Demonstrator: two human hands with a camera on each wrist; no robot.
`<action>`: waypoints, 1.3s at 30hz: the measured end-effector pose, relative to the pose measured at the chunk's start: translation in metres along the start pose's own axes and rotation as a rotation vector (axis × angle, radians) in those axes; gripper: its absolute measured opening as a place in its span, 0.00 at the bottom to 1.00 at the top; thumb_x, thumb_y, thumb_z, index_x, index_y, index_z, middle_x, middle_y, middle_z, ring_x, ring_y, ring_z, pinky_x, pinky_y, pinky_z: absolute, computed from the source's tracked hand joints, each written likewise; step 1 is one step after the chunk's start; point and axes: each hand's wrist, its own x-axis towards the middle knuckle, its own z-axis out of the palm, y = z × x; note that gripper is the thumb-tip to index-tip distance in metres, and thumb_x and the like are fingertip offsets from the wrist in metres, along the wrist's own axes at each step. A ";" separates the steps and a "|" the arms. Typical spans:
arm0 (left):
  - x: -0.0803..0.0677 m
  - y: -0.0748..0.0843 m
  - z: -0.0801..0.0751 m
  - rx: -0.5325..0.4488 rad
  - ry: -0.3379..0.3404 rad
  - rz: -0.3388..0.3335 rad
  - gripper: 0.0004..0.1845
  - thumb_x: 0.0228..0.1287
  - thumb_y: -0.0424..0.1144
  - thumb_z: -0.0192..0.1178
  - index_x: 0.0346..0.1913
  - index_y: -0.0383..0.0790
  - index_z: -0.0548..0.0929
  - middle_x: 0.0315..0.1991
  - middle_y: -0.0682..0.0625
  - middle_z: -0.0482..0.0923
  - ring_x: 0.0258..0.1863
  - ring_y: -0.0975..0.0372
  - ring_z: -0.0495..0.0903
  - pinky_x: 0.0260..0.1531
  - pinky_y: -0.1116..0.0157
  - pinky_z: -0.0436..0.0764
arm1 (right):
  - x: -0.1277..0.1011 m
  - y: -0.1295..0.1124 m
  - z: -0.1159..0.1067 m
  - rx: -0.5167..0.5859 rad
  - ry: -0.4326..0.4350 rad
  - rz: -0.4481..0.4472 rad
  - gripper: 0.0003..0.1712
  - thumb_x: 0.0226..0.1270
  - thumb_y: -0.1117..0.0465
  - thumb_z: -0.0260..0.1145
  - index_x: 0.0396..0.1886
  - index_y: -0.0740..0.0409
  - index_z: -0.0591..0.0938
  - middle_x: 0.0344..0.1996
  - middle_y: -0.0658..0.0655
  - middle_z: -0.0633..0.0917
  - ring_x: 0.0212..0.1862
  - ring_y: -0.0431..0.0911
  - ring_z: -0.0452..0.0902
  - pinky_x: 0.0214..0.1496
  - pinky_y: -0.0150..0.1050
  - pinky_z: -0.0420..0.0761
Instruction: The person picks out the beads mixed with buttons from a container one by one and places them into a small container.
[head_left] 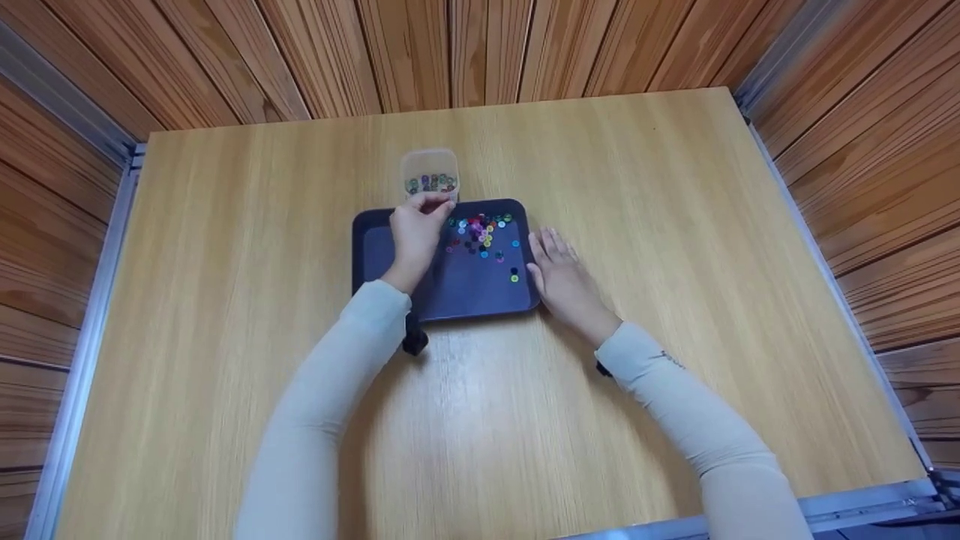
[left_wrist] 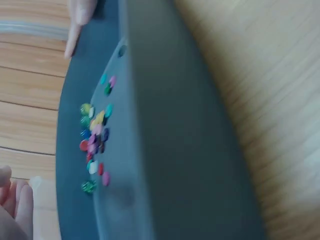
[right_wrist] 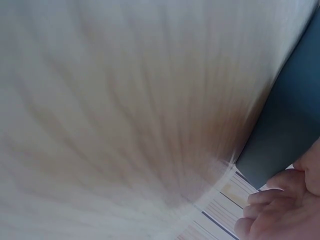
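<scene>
Table [head_left: 675, 225]: pale wood-grain top, walled on three sides by wood panelling; carries everything below.

Tray [head_left: 457, 289]: dark blue, shallow, rimmed, flat at the table's centre; rim probably there to stop small pieces rolling off.

Left hand [head_left: 415, 229]: over the tray's far left corner, fingers curled toward the far rim next to the container. Seems to pinch something small at the fingertips; too small to confirm, so grip cannot be told. Light sleeve to the wrist.

Right hand [head_left: 561, 276]: flat on the table, fingers straight and slightly spread, just beside the tray's right edge; holding nothing, likely placed to steady the tray. In the right wrist view, blurred, fingers [right_wrist: 270, 210] next to the tray's dark corner.

Container [head_left: 430, 174]: small, clear, square-ish, open-topped, on the table touching or just beyond the tray's far rim; close enough for short transfers.

Beads in tray [head_left: 480, 232]: loose multicoloured cluster in the far right part, a few strays nearer the right edge.

Beads in container [head_left: 431, 182]: a thin layer, mixed colours.
</scene>
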 end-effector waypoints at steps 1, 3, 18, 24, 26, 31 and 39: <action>-0.001 -0.002 0.001 -0.002 0.007 -0.021 0.10 0.63 0.37 0.68 0.45 0.37 0.88 0.46 0.44 0.88 0.44 0.58 0.84 0.48 0.66 0.83 | 0.000 0.000 0.000 0.002 -0.002 0.002 0.34 0.83 0.49 0.38 0.80 0.59 0.47 0.80 0.63 0.46 0.82 0.56 0.37 0.82 0.53 0.43; -0.001 -0.004 0.003 -0.009 0.024 -0.052 0.10 0.62 0.37 0.69 0.44 0.36 0.88 0.45 0.43 0.88 0.43 0.57 0.84 0.48 0.65 0.83 | 0.000 0.000 0.000 0.004 -0.001 0.002 0.34 0.83 0.49 0.38 0.80 0.60 0.47 0.80 0.63 0.46 0.82 0.56 0.37 0.82 0.53 0.43; -0.001 -0.017 0.019 0.114 0.033 -0.269 0.10 0.64 0.36 0.67 0.47 0.38 0.88 0.46 0.44 0.87 0.45 0.58 0.85 0.47 0.64 0.82 | 0.000 0.000 0.000 -0.008 0.027 -0.021 0.33 0.83 0.51 0.39 0.79 0.61 0.50 0.80 0.65 0.49 0.81 0.58 0.40 0.81 0.54 0.46; 0.003 -0.020 0.023 0.115 0.044 -0.320 0.11 0.64 0.36 0.67 0.48 0.37 0.88 0.49 0.45 0.87 0.51 0.58 0.83 0.55 0.62 0.80 | 0.000 0.000 0.001 -0.017 0.016 -0.011 0.33 0.83 0.50 0.39 0.80 0.60 0.49 0.80 0.64 0.48 0.81 0.57 0.39 0.81 0.53 0.45; 0.004 -0.021 0.025 0.118 0.051 -0.325 0.11 0.64 0.36 0.67 0.48 0.37 0.88 0.49 0.45 0.87 0.51 0.58 0.83 0.56 0.62 0.80 | 0.000 0.000 0.001 -0.013 0.017 -0.009 0.33 0.83 0.50 0.39 0.80 0.60 0.49 0.80 0.64 0.48 0.81 0.57 0.39 0.82 0.53 0.45; 0.007 -0.023 0.029 0.147 0.074 -0.316 0.11 0.63 0.36 0.68 0.47 0.36 0.88 0.48 0.44 0.87 0.50 0.57 0.84 0.55 0.61 0.80 | -0.001 0.000 0.001 -0.003 0.016 -0.010 0.33 0.83 0.50 0.38 0.80 0.59 0.49 0.80 0.63 0.47 0.81 0.56 0.38 0.82 0.52 0.44; 0.008 -0.023 0.036 0.260 0.093 -0.231 0.10 0.63 0.35 0.67 0.45 0.36 0.88 0.45 0.45 0.88 0.46 0.58 0.86 0.49 0.63 0.83 | -0.001 0.001 0.002 -0.004 0.044 -0.021 0.33 0.83 0.50 0.39 0.79 0.61 0.51 0.79 0.65 0.50 0.81 0.57 0.41 0.82 0.53 0.46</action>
